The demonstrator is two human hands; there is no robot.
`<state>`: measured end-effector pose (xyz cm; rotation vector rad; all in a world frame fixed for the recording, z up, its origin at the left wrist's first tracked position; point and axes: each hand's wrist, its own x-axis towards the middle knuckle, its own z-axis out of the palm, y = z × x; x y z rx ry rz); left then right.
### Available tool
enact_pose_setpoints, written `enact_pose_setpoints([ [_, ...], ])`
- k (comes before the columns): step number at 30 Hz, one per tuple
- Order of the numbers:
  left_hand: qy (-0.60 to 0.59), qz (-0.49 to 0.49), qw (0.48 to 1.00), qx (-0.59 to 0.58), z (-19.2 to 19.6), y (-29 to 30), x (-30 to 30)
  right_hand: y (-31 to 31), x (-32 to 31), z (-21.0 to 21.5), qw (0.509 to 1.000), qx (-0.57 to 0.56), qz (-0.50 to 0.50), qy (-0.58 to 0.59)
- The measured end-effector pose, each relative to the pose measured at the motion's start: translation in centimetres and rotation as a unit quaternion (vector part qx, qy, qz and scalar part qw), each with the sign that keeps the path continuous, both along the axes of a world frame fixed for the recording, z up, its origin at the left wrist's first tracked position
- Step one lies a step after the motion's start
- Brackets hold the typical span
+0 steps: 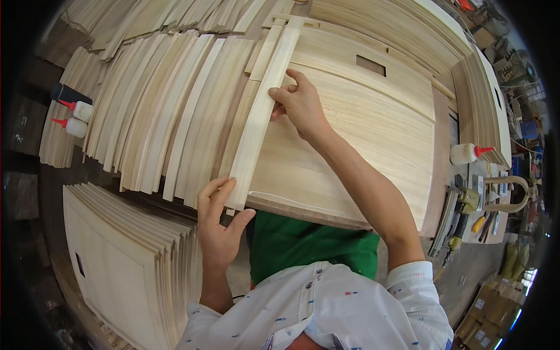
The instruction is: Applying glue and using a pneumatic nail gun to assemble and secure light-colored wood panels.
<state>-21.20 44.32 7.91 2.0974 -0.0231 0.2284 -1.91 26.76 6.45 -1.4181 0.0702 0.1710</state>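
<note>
A long pale wooden strip [265, 105] lies along the left edge of a wide light wood panel [356, 140] on the bench. My left hand [219, 224] grips the strip's near end, thumb on one side and fingers on the other. My right hand [300, 105] presses on the strip's middle with its fingertips, palm resting on the panel. A small rectangular slot [371, 65] is cut in the panel's far part.
Many curved wood slats [169, 105] lie side by side to the left. A stack of panels [128, 256] stands lower left. Glue bottles with red tips sit at left [76, 119] and right [466, 153]. Hand tools [466, 216] lie at right.
</note>
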Motion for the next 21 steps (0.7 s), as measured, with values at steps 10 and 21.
enact_pose_setpoints([
  [10,0.016,-0.006,1.0,0.025,-0.6,0.1,1.9,0.5,2.8,-1.8,1.0,-0.023,0.006,0.007],
  [21,-0.009,0.014,0.996,0.093,-2.7,0.5,2.0,-3.3,1.4,0.8,0.966,-0.244,0.079,-0.038],
])
